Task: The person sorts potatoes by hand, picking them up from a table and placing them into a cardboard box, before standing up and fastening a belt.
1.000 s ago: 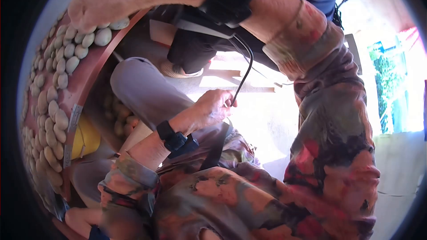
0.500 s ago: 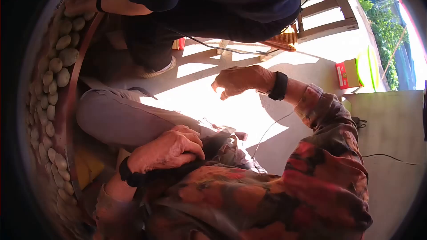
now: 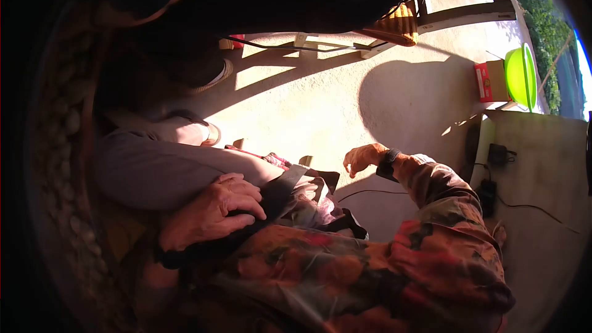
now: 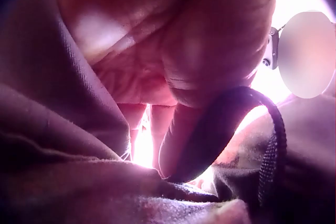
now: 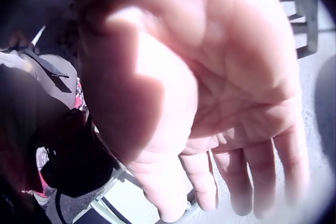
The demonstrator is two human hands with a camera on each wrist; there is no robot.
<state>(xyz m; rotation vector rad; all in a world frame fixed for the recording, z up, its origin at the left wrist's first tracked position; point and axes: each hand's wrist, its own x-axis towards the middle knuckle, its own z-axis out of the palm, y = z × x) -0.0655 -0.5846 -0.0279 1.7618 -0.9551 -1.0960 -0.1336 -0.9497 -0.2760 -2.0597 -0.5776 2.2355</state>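
Note:
My left hand (image 3: 213, 209) rests on my lap beside the grey trouser leg (image 3: 179, 163), fingers loosely bent. In the left wrist view a black strap (image 4: 275, 145) loops past the thumb, and the fingers point down to the cloth. My right hand (image 3: 367, 159) hangs over the floor at the right of my lap and holds nothing. Its palm shows in the right wrist view with the fingers (image 5: 260, 182) loosely extended. A dark, flat-ended object (image 3: 324, 180) lies between it and my lap, next to something pink (image 3: 276, 160).
Another person in dark clothes (image 3: 296, 0) is opposite. Pale oval things (image 3: 73, 122) lie along the shadowed left. A wooden chair (image 3: 465, 18), a red box (image 3: 484, 83) and a lime-green basin (image 3: 521, 77) stand at the upper right. A black adapter (image 3: 501, 154) and cable are at the right.
My right arm has drawn back from over the oval things at the left to the right. My left hand has let go of a black cord and come down onto my lap. The view has shifted.

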